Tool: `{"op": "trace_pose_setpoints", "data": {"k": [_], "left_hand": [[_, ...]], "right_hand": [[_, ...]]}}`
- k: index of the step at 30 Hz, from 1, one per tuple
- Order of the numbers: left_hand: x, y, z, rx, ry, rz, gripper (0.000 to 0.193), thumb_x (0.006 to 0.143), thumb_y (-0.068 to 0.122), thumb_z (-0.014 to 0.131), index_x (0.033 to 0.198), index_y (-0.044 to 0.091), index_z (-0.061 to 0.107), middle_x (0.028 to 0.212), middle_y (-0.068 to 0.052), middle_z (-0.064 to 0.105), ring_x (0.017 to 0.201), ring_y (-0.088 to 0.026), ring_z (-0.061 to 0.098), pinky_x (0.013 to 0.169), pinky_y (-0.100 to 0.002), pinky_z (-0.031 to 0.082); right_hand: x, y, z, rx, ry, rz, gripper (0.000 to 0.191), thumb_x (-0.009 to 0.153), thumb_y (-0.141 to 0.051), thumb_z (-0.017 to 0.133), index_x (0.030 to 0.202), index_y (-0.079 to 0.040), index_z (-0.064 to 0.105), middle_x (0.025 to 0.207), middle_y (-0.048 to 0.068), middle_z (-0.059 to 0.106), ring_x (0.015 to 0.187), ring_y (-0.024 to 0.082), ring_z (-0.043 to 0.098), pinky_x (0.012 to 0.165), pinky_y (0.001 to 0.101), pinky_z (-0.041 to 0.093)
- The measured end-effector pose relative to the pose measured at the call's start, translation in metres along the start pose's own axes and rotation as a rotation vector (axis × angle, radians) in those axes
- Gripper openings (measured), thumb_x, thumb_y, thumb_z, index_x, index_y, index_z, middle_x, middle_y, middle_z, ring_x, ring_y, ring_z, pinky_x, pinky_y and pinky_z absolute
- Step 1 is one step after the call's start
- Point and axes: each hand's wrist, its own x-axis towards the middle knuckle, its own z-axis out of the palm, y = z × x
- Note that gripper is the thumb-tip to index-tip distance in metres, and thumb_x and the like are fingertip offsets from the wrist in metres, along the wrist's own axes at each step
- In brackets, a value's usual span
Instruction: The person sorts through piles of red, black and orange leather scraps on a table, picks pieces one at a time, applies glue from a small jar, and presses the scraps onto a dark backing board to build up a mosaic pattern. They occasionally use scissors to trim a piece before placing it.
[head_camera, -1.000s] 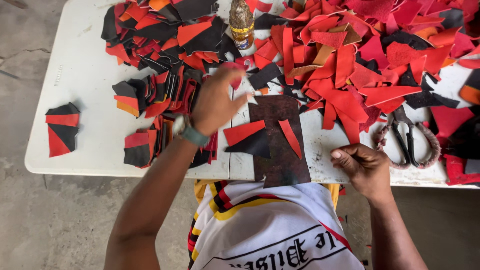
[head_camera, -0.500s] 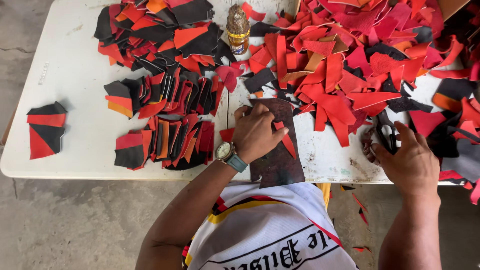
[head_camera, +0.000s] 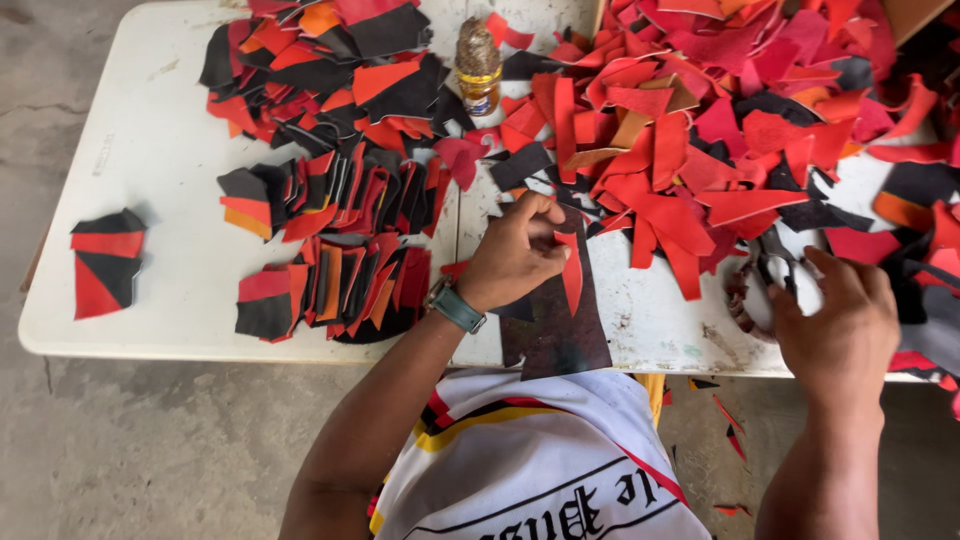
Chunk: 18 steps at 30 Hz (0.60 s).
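Leather-like material seems to be what the dark board (head_camera: 556, 325) under the left hand (head_camera: 512, 255) is made of; it is lying at the near edge of the white table (head_camera: 160, 170), overhanging it toward the person's lap, and a narrow red strip (head_camera: 572, 272) is resting on it. The left hand is pressing down with curled fingers, pinching at the strip's upper end. Judging by looks, the strip is light, thin and floppy, so it is probably best pinched near an end or pressed flat, while the board looks stiffer and flat enough to be slid by its edge. The right hand (head_camera: 838, 320) is closing around the wrapped handles of a pair of scissors (head_camera: 775, 285) lying to the right; the blades are mostly hidden, and those are the hard, heavier item, to be taken by the loops. Beyond the board, a loose heap of red and black offcuts (head_camera: 700, 130) is covering the far right of the table, and neater stacked pieces in red, black and orange (head_camera: 330, 250) are sitting to the left. A small bottle (head_camera: 478, 68) with a yellow label band and a brownish top is standing upright at the far side between them. A folded red-and-black piece (head_camera: 105, 262) is lying alone near the left edge.
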Motion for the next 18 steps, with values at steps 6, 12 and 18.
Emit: {"op": "trace_pose_setpoints", "data": {"k": [6,12,18], "left_hand": [[-0.002,0.016,-0.001,-0.167,-0.099,-0.022,0.036,0.094,0.004,0.072,0.121,0.001,0.049,0.109,-0.011,0.066,0.095,-0.012,0.069,0.079,-0.026,0.060],[-0.019,0.035,-0.022,0.162,0.087,0.129,0.045,0.089,0.011,0.077,0.125,0.002,0.051,0.113,-0.011,0.068,0.101,-0.022,0.074,0.077,-0.033,0.064],[-0.066,0.046,-0.048,0.800,0.143,-0.010,0.040,0.090,0.023,0.077,0.123,0.009,0.060,0.095,-0.014,0.074,0.083,-0.032,0.073,0.072,-0.044,0.057]], "right_hand": [[0.000,-0.088,0.037,1.082,-0.384,0.004,0.053,0.093,-0.002,0.073,0.141,0.002,0.050,0.114,0.009,0.072,0.102,0.011,0.068,0.087,0.0257,0.057],[0.009,-0.122,0.082,1.119,-0.524,0.152,0.054,0.088,-0.001,0.076,0.138,0.002,0.056,0.096,0.011,0.071,0.084,0.011,0.066,0.071,0.0241,0.055],[-0.005,-0.092,0.109,1.497,-0.582,0.374,0.041,0.093,0.000,0.070,0.133,-0.001,0.060,0.099,0.004,0.066,0.087,0.011,0.067,0.070,0.0248,0.058]]}}
